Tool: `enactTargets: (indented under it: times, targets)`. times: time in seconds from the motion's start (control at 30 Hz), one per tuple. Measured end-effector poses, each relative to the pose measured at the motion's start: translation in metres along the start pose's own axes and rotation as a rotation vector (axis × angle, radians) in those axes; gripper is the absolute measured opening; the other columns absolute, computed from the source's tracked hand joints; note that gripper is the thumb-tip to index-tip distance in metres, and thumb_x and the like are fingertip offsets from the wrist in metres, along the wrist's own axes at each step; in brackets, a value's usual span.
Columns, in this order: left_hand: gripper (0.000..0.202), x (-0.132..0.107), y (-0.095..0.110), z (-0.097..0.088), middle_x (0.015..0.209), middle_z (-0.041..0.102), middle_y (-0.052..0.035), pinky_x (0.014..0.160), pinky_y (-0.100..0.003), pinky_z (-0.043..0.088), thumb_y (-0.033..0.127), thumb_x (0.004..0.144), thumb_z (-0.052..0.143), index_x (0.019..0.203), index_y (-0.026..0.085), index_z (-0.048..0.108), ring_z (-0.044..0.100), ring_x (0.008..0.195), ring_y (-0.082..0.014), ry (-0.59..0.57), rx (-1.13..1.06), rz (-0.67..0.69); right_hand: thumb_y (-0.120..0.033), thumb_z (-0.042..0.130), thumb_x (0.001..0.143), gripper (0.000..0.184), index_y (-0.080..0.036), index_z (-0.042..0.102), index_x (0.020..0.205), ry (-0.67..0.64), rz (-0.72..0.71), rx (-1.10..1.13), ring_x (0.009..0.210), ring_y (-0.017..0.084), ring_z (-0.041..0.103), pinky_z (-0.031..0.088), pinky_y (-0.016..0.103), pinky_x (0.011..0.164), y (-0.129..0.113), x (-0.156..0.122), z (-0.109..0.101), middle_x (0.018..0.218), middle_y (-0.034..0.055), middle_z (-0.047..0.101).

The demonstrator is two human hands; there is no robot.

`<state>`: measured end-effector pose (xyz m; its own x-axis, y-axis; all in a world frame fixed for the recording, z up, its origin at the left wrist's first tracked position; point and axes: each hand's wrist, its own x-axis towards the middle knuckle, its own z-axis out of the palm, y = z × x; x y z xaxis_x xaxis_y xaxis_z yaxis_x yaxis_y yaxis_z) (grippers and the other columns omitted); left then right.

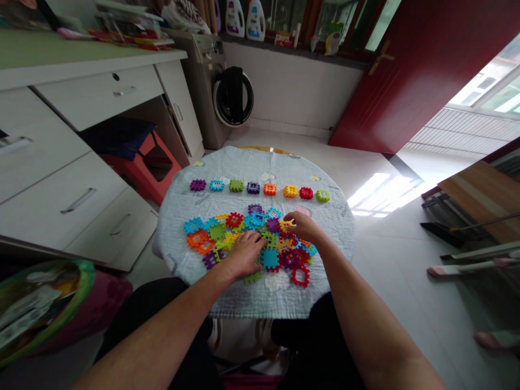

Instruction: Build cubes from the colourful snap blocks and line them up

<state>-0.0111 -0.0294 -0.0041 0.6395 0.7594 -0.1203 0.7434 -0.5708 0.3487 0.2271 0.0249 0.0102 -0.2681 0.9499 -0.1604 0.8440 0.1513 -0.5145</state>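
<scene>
Noted: left hand (244, 255) rests on the heap of plastic waffle-block tiles (270, 259) atop the quilted cloth (174, 238), fingers (254, 238) apart; right hand (304, 226) has fingers (293, 215) together at a yellow tile (286, 223), grip unclear. Risk: interlocked tiles snag, dragging the heap.

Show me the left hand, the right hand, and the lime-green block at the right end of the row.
left hand (244, 255), head view, on the back of the hand
right hand (304, 227), head view, on the back of the hand
lime-green block (323, 195), head view, on its middle
</scene>
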Motion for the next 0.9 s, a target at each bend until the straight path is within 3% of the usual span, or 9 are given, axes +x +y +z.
enactTargets:
  times: [0.1,0.2,0.37,0.6,0.9]
  targets:
    - [0.065,0.000,0.000,0.000,0.128,0.055,-0.0111,0.107,-0.043,0.034,0.033,0.067,0.075,0.128,0.020,0.056,0.043,0.124,-0.0311,-0.002,0.006,-0.004,-0.015,0.062,0.075,0.038,-0.015,0.064,0.114,-0.018,0.018,-0.162,0.105,0.024,0.059,0.044,0.032,0.089,0.000,-0.002,0.001,0.115,0.0119,0.067]
    - [0.064,0.000,0.000,0.000,0.129,0.055,-0.0115,0.107,-0.044,0.034,0.033,0.067,0.074,0.127,0.020,0.057,0.043,0.124,-0.0317,0.004,0.012,-0.005,-0.017,0.062,0.076,0.040,-0.015,0.063,0.116,-0.063,0.058,-0.214,0.106,0.026,0.059,0.044,0.033,0.088,0.001,-0.001,0.004,0.114,0.0136,0.067]
    - [0.064,0.001,-0.003,0.002,0.131,0.054,-0.0117,0.108,-0.044,0.034,0.032,0.068,0.073,0.129,0.020,0.056,0.043,0.125,-0.0321,0.031,0.027,-0.020,-0.014,0.062,0.075,0.041,-0.018,0.062,0.116,-0.073,0.064,-0.150,0.103,0.025,0.062,0.046,0.032,0.086,0.003,0.006,0.009,0.112,0.0113,0.068]
    - [0.063,0.000,-0.003,0.001,0.131,0.054,-0.0121,0.107,-0.044,0.035,0.031,0.069,0.071,0.128,0.019,0.056,0.043,0.125,-0.0323,0.056,0.044,-0.024,-0.016,0.062,0.075,0.056,-0.017,0.055,0.130,-0.053,0.040,-0.073,0.116,0.025,0.057,0.043,0.036,0.099,0.010,0.012,0.014,0.130,0.0126,0.061]
    - [0.063,0.000,-0.003,0.001,0.133,0.053,-0.0128,0.107,-0.045,0.035,0.031,0.069,0.070,0.129,0.018,0.055,0.043,0.125,-0.0321,0.069,0.051,-0.047,-0.028,0.068,0.074,0.053,-0.015,0.059,0.125,-0.050,0.032,-0.156,0.105,0.023,0.057,0.043,0.032,0.091,0.018,0.016,0.015,0.119,0.0129,0.059]
